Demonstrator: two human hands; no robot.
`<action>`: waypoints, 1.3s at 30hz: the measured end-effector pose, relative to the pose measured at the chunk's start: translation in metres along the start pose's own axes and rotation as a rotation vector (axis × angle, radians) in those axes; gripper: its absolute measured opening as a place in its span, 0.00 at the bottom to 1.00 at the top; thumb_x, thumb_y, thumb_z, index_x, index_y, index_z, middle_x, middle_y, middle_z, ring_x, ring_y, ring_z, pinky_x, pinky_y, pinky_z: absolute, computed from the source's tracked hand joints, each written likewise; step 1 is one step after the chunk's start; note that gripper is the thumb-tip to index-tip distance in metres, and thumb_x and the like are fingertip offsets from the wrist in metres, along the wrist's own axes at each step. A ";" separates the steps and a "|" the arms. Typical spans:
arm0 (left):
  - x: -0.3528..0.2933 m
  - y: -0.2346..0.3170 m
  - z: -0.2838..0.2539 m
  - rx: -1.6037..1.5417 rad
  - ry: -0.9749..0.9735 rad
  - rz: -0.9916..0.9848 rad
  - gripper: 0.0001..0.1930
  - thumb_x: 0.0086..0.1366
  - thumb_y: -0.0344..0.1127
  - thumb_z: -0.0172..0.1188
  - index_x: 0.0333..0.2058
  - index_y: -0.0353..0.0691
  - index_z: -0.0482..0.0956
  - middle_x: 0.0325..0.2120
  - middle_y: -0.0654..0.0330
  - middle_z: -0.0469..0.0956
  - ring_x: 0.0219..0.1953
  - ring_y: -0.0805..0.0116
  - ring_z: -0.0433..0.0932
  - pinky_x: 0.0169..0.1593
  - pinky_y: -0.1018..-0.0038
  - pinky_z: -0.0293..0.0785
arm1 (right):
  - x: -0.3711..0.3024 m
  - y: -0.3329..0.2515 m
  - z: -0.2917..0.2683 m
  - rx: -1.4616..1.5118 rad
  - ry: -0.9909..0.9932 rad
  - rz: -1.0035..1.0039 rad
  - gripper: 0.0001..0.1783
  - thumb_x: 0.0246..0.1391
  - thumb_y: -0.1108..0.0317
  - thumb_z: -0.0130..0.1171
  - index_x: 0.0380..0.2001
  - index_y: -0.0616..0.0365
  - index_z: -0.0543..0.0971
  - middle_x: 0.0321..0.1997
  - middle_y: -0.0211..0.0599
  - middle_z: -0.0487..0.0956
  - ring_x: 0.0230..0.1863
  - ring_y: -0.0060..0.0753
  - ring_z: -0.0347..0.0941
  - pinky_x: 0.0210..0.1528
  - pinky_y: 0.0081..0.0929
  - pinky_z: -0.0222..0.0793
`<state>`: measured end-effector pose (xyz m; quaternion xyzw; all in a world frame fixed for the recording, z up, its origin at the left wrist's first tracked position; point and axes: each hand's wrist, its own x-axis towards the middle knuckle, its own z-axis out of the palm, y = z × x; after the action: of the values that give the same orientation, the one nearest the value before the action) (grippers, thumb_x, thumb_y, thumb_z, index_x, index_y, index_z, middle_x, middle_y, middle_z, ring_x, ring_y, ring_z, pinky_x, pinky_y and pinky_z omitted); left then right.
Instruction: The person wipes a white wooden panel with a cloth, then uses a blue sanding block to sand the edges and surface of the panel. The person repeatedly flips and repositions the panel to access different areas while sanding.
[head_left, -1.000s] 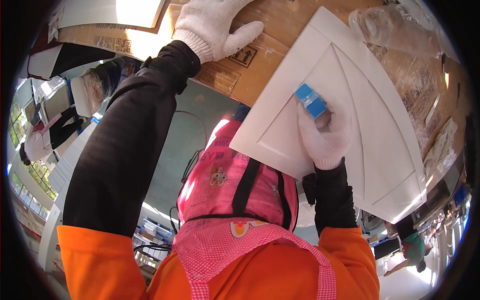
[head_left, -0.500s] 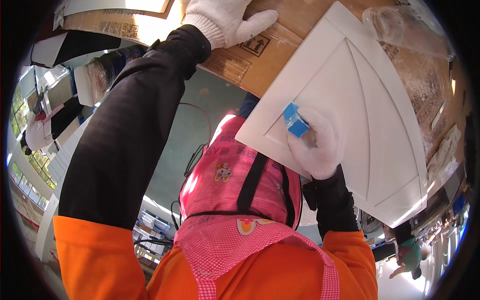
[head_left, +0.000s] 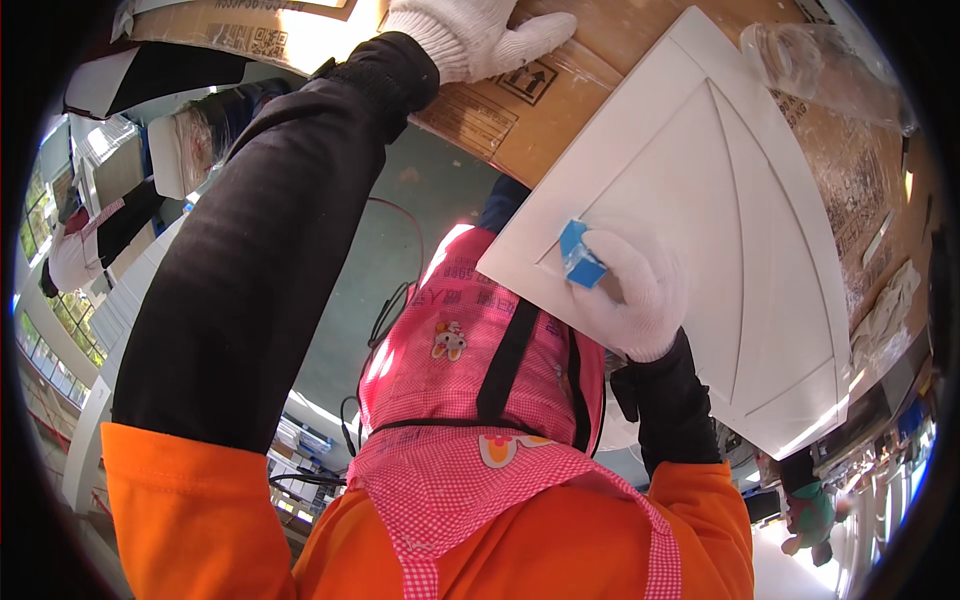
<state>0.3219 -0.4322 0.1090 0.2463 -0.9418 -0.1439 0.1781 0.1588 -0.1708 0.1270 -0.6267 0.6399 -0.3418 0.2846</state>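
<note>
My right hand (head_left: 650, 300), in a white knit glove, is closed around a blue sanding block (head_left: 584, 262) with whitish dust on it. The block rests against a white panel (head_left: 785, 240) with straight and curved grooves, near the groove close to the panel's left edge. This panel lies tilted over a cardboard-covered surface (head_left: 590, 90). Beyond its left edge, my left hand (head_left: 465, 40), gloved too, lies on the cardboard with its thumb stretched out; its other fingers are partly cut off by the upper edge of the view.
Clear plastic wrap (head_left: 810, 65) lies at the far right, with a crumpled pale cloth (head_left: 888, 300) nearer. A dark cable (head_left: 385, 315) hangs left of my pink apron (head_left: 440, 370). Other people (head_left: 812, 515) are in the background at the right and left.
The sanding block in my right hand has slid a little toward the panel's near left corner. My left hand stays on the cardboard, while the whole view has shifted slightly.
</note>
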 end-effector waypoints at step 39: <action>0.012 0.007 -0.013 -0.016 -0.100 -0.074 0.32 0.56 0.45 0.64 0.59 0.38 0.72 0.63 0.45 0.69 0.66 0.42 0.67 0.69 0.51 0.61 | 0.039 0.035 -0.019 0.176 0.203 -0.014 0.23 0.43 0.76 0.72 0.46 0.54 0.82 0.38 0.33 0.82 0.31 0.24 0.77 0.31 0.21 0.71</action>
<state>0.3142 -0.4350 0.1258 0.2718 -0.9386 -0.1699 0.1274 0.1207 -0.2087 0.1136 -0.5658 0.6287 -0.4601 0.2699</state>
